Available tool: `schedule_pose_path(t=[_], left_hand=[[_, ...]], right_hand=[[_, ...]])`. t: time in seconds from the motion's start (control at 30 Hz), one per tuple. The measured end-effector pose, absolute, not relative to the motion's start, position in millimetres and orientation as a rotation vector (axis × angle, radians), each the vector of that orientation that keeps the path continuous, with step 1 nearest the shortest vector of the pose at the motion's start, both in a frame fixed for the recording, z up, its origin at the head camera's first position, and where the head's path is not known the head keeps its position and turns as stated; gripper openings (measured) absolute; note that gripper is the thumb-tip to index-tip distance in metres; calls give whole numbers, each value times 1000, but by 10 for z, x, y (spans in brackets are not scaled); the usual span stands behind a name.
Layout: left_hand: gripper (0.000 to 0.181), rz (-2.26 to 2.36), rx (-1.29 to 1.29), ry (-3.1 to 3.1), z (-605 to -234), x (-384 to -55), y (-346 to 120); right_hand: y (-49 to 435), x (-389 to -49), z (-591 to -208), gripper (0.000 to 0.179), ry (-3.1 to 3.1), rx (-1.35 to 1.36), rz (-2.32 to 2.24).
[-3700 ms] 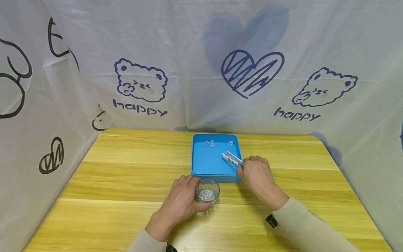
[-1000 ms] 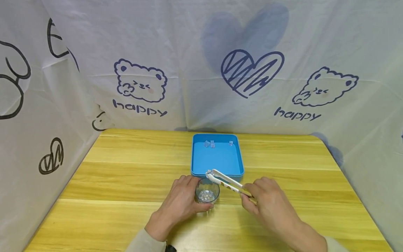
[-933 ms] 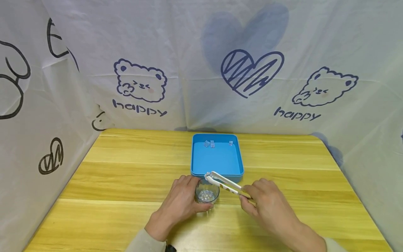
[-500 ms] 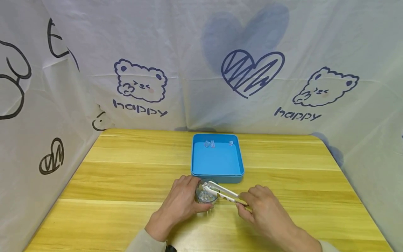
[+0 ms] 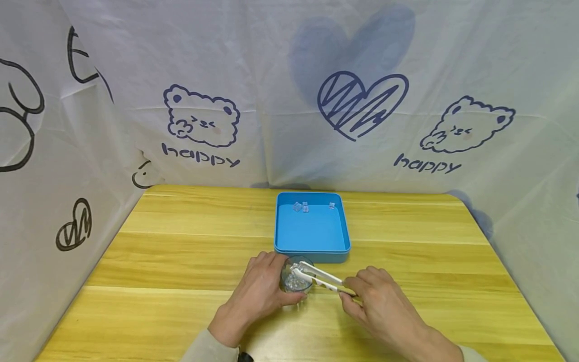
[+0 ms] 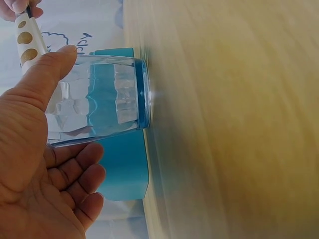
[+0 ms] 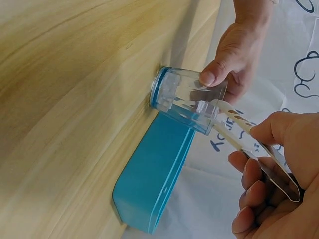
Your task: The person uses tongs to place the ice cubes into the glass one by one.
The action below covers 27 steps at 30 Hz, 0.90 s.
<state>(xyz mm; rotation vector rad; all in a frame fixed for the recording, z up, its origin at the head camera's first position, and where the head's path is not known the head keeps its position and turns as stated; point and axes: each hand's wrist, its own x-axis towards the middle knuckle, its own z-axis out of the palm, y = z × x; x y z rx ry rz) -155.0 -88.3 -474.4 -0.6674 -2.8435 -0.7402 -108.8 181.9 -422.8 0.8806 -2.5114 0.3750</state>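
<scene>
My left hand [image 5: 260, 281] grips a clear drinking glass [image 7: 187, 94] standing upright on the table, thumb on the near side and fingers at the far side. Clear ice-like cubes [image 5: 295, 284] lie at the bottom of the glass. White tongs [image 5: 323, 274] with brown spots are pinched between the thumb and fingers of my right hand [image 5: 382, 301]. The tips of the tongs reach inside the glass mouth, with a clear cube [image 7: 202, 106] at them. Just behind the glass stands a shallow blue box [image 5: 312, 231].
Several clear cubes [image 5: 305, 207] lie along the back of the blue box, one of them [image 5: 332, 205] apart at the right. The wooden table [image 5: 181, 241] ends at a white printed cloth [image 5: 280, 125] behind and at both sides.
The right hand has brought the tongs from the blue box toward me and down into the glass, with a clear cube at the tips. The left hand and glass have stayed put.
</scene>
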Motion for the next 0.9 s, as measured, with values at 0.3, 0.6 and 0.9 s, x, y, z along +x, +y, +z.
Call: schedule_pose_path(t=[0.3,0.6,0.9], left_hand=[[75,-712,-669,-2847,-4750,-1548,-884],[73,-737,-666,-2847,-4755,-1556,-879],[74,-795,-660,-2853,-4760,-1556,-869]], right_hand=[[1826,-1088,-4218,12,-2505,896,372],[1838,-1091,-4211,12,-2498,907,370],[1844,-1094,-4214,12,-2494,909,374]])
